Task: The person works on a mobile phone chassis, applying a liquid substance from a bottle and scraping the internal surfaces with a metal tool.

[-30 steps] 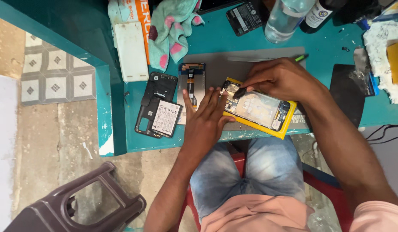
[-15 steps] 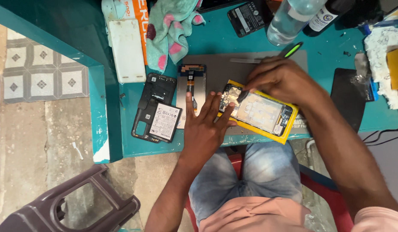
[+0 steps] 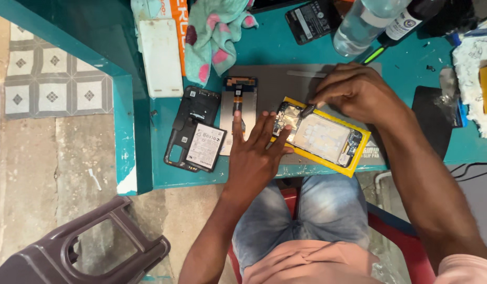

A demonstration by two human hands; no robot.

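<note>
An opened phone in a yellow frame lies tilted on a grey work mat on the teal table. My left hand rests flat beside it, fingers spread, the fingertips touching the frame's left end. My right hand is closed on a small dark tool whose tip meets the phone's upper left corner. A display panel with its flex cable lies left of my left hand. Further left sits a black back cover with a battery on it.
A patterned cloth, a white flat box, another battery, a clear bottle and a dark bottle line the table's back. A black pad lies right. A grey plastic stool stands on the floor, lower left.
My left hand has opened out flat, fingers spreading toward the yellow frame. My right hand stays at the phone's upper left corner with the tool. The view shifted slightly.
</note>
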